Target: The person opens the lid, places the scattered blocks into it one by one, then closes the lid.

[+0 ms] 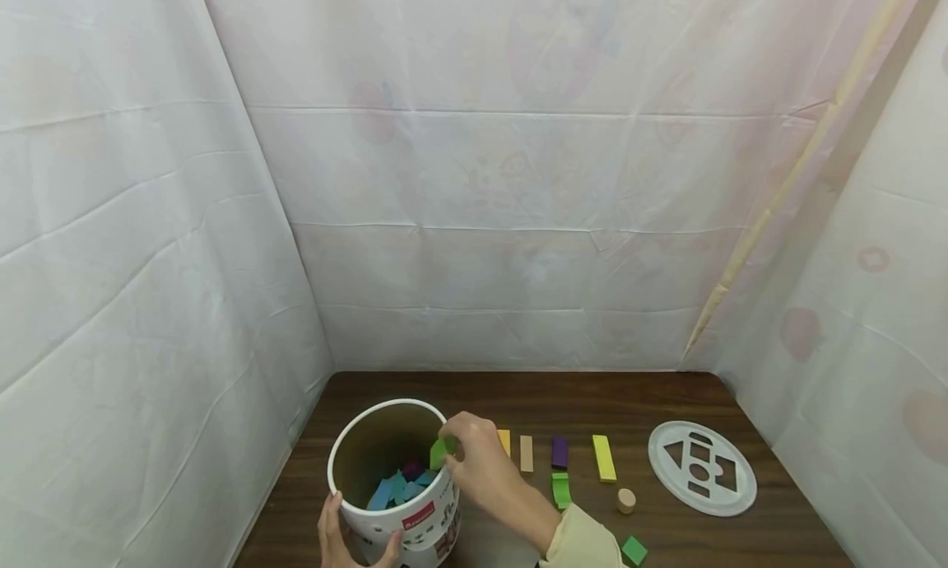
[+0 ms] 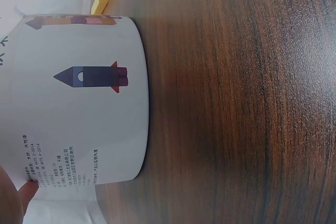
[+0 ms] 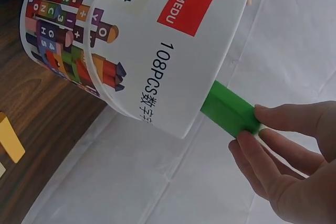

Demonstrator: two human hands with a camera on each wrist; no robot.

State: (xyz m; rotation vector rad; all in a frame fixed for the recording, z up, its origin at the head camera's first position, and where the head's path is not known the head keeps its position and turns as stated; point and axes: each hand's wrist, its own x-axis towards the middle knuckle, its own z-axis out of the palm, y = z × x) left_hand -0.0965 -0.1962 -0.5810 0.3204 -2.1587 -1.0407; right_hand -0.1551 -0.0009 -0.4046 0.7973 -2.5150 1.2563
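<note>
A white printed bucket (image 1: 437,509) stands tilted toward the near left of the table, with several blue blocks (image 1: 398,489) and a dark magenta one inside. My left hand (image 1: 335,542) grips its near side, fingers at the rim and thumb on the wall. At the right part of the rim, my right hand (image 1: 485,465) pinches a green block (image 3: 231,109) between thumb and fingertips. One end of that block is hidden behind the rim in the right wrist view. Only a bit of the left hand (image 2: 10,198) shows in the left wrist view.
Right of the bucket lie yellow (image 1: 604,458), purple (image 1: 559,453) and tan (image 1: 527,453) blocks, a green arched block (image 1: 561,491), a round wooden piece (image 1: 625,500) and a green block (image 1: 634,551). A white lid with cut-out shapes (image 1: 729,504) lies at the right. White sheets surround the table.
</note>
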